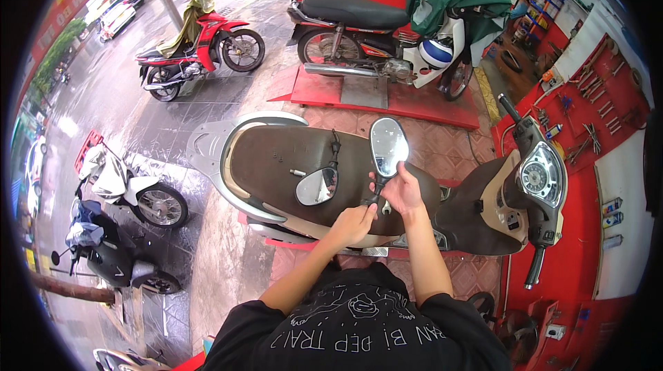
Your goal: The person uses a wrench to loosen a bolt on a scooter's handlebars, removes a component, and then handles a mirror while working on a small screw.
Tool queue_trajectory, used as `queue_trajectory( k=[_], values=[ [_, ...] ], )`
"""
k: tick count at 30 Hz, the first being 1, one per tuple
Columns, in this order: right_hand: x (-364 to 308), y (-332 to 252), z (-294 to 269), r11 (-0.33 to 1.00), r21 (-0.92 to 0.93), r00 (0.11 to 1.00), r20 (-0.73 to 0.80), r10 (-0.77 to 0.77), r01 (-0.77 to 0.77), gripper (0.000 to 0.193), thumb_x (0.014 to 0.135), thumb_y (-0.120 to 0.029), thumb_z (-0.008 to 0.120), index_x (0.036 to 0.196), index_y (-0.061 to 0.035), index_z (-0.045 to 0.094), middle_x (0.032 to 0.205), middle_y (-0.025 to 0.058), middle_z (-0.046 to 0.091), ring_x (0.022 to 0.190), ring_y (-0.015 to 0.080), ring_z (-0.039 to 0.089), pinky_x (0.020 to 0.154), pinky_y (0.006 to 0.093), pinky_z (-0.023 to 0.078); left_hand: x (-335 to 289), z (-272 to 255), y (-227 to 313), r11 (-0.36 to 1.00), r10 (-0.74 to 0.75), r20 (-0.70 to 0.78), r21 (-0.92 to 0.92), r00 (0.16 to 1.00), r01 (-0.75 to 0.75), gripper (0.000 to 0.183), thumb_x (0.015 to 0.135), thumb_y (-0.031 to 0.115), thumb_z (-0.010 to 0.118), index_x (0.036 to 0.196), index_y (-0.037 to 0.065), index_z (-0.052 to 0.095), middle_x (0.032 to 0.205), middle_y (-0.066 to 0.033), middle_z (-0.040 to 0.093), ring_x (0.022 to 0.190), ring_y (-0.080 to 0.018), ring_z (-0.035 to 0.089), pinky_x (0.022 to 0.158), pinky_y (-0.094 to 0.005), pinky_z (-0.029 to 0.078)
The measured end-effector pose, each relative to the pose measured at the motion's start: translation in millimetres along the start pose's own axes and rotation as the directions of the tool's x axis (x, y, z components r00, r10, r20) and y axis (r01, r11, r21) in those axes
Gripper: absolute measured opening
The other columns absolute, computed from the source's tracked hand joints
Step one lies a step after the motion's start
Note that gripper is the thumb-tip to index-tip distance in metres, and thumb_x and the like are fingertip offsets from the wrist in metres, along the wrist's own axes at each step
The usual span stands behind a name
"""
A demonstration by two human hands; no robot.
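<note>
A rearview mirror (389, 144) with a dark stem is held upright over the brown scooter seat (266, 157), its glass facing me. My right hand (403, 193) grips it just below the head, thumb up along the rim and fingers behind the stem. Lower down, my left hand (353, 224) is closed around the stem's end, which its fingers mostly hide. Left of them, a second mirror (318, 188) lies on the seat, its stem pointing away from me. A small metal cylinder (298, 173) rests beside it. Close to my right hand, a wrench (386, 208) lies on the seat.
The scooter's handlebar and dashboard (541, 176) are at the right. Beyond the seat, another motorcycle (380, 39) stands on a red lift platform (387, 100). A red wall panel (599, 98) carries several wrenches. More motorbikes, including a red one (200, 46), are parked on the wet pavement at left.
</note>
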State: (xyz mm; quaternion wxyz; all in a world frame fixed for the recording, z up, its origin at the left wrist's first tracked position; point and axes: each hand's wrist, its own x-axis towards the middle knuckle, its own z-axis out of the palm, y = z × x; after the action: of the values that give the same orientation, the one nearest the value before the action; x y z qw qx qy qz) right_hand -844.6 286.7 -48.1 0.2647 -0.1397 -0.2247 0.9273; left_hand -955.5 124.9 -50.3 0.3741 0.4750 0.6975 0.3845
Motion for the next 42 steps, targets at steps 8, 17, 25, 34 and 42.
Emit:
queue_trajectory(
  k=[8, 17, 25, 34, 42],
  values=[
    [83, 18, -86, 0.983, -0.091, 0.871, -0.481, 0.097, -0.160, 0.050, 0.111, -0.049, 0.044, 0.129, -0.0033, 0.055, 0.105, 0.0170, 0.063, 0.089, 0.0320, 0.064, 0.078, 0.0494, 0.058, 22, -81, -12, 0.808, 0.284, -0.401, 0.589, 0.871, 0.007, 0.062, 0.074, 0.040, 0.083, 0.123, 0.007, 0.064, 0.131, -0.0185, 0.059, 0.126, -0.0402, 0.053, 0.101, -0.0535, 0.044],
    [106, 33, -99, 0.607, -0.712, 0.822, -0.546, -0.163, -0.353, 0.057, 0.100, -0.055, 0.062, 0.126, -0.0042, 0.067, 0.097, 0.0098, 0.072, 0.081, 0.0211, 0.069, 0.067, 0.0437, 0.060, 32, -75, -55, 0.700, 0.072, -0.352, 0.684, 0.933, 0.205, 0.100, 0.059, 0.044, 0.091, 0.143, 0.005, 0.052, 0.139, -0.0162, 0.055, 0.127, -0.0351, 0.053, 0.100, -0.0513, 0.047],
    [103, 22, -138, -0.068, -0.911, 0.866, -0.361, -0.347, -0.407, 0.059, 0.099, -0.050, 0.066, 0.113, 0.0078, 0.070, 0.087, 0.0159, 0.075, 0.071, 0.0233, 0.075, 0.066, 0.0394, 0.061, 26, -71, -41, 0.783, 0.167, -0.394, 0.610, 0.904, 0.122, 0.095, 0.057, 0.039, 0.092, 0.137, 0.001, 0.057, 0.130, -0.0144, 0.062, 0.122, -0.0324, 0.059, 0.098, -0.0469, 0.049],
    [70, -4, -41, -0.162, -0.950, 0.933, -0.212, -0.290, -0.266, 0.062, 0.102, -0.055, 0.057, 0.117, 0.0044, 0.070, 0.102, 0.0206, 0.075, 0.103, 0.0302, 0.073, 0.093, 0.0401, 0.054, 7, -56, 3, 0.896, 0.386, -0.573, 0.419, 0.723, -0.146, 0.089, 0.058, 0.033, 0.096, 0.130, -0.002, 0.058, 0.120, -0.0171, 0.063, 0.111, -0.0348, 0.061, 0.096, -0.0438, 0.051],
    [24, 2, 41, 0.625, -0.778, 0.998, 0.044, -0.038, 0.058, 0.037, 0.111, -0.028, 0.052, 0.142, -0.0065, 0.054, 0.099, 0.0043, 0.070, 0.100, 0.0126, 0.062, 0.096, 0.0296, 0.047, 0, -7, 20, 0.906, 0.421, -0.544, 0.294, 0.726, -0.306, 0.092, 0.064, 0.034, 0.098, 0.136, 0.000, 0.053, 0.126, -0.0147, 0.060, 0.114, -0.0317, 0.061, 0.098, -0.0433, 0.051]
  ],
)
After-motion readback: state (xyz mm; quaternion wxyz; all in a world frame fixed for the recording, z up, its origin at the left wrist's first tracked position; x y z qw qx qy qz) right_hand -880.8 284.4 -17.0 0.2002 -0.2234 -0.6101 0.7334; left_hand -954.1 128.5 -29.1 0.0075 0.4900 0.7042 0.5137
